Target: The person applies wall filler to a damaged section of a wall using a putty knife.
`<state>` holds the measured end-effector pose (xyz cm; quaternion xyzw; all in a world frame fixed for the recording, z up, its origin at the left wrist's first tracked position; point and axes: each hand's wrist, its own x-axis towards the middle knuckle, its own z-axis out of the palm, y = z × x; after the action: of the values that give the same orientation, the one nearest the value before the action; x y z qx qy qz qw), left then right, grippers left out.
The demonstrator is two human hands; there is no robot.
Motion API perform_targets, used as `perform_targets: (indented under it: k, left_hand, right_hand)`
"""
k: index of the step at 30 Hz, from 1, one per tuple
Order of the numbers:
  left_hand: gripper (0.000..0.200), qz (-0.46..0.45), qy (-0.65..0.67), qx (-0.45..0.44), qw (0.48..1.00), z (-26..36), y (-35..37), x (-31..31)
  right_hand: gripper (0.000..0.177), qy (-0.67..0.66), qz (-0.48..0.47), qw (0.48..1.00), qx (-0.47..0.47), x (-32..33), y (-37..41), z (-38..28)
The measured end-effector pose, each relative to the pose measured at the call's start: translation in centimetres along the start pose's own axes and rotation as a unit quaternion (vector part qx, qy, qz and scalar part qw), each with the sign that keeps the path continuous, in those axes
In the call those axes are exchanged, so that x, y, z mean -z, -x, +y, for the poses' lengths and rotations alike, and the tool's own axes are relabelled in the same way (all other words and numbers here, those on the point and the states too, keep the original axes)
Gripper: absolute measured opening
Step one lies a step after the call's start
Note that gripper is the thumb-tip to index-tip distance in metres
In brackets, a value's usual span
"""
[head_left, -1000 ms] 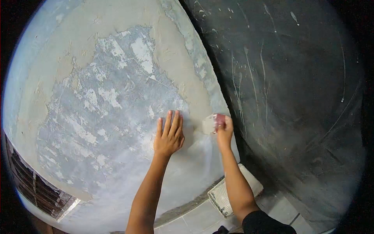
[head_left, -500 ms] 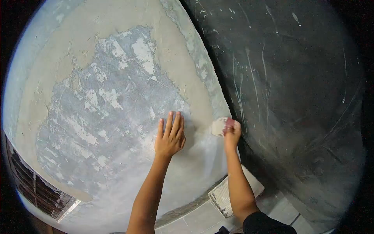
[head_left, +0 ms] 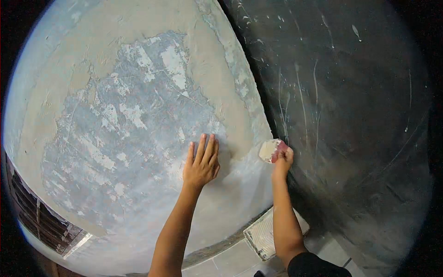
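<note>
The left hand (head_left: 201, 166) lies palm toward a large, pale, curved panel (head_left: 221, 207), fingers straight and pointing up the surface, the little finger a bit apart from the others, which sit close together. It is spread flat and holds nothing. Its forearm slants up and to the right from the bottom edge of the view, the wrist nearly in line with it.

The right hand (head_left: 284, 158) is closed around the pink end of a small spreader (head_left: 268, 151), gripping it with the fingers bent. The spreader is at the panel's right edge, its flat, cream-coated end facing left; whether it presses on the surface, I cannot tell. The right forearm rises steeply from a black sleeve (head_left: 314, 265), elbow bent low, and passes in front of a ribbed tray (head_left: 263, 237).

Left of the spreader, a band of cream filler (head_left: 207, 69) arches around a rough grey patch (head_left: 152, 106). A dark, streaked surface (head_left: 355, 106) stands to the right.
</note>
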<state>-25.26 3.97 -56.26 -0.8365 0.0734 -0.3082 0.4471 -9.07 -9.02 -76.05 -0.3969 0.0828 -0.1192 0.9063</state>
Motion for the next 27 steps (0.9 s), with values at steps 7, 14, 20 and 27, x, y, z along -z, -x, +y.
perform_targets:
  k: [7,14,20,27]
  left_hand:
    - [0.062,-0.014,0.034,0.009,0.999,0.0,-0.2,0.6]
    - [0.066,-0.012,0.019,0.012,1.000,0.0,-0.1,0.6]
    - [0.062,-0.027,0.079,0.023,0.996,-0.6,-0.8,2.1]
    - [0.066,-0.032,0.118,0.028,0.992,-0.7,-0.9,3.1]
  right_hand:
    - [0.020,0.008,-0.140,0.987,0.081,-3.8,2.3,-3.2]
    - [0.027,-0.007,0.016,0.998,0.056,-0.2,-2.0,-3.9]
    - [0.021,-0.019,-0.185,0.976,0.113,-8.4,-0.2,-14.9]
    - [0.024,-0.031,-0.062,0.997,0.041,-8.8,-4.9,-10.8]
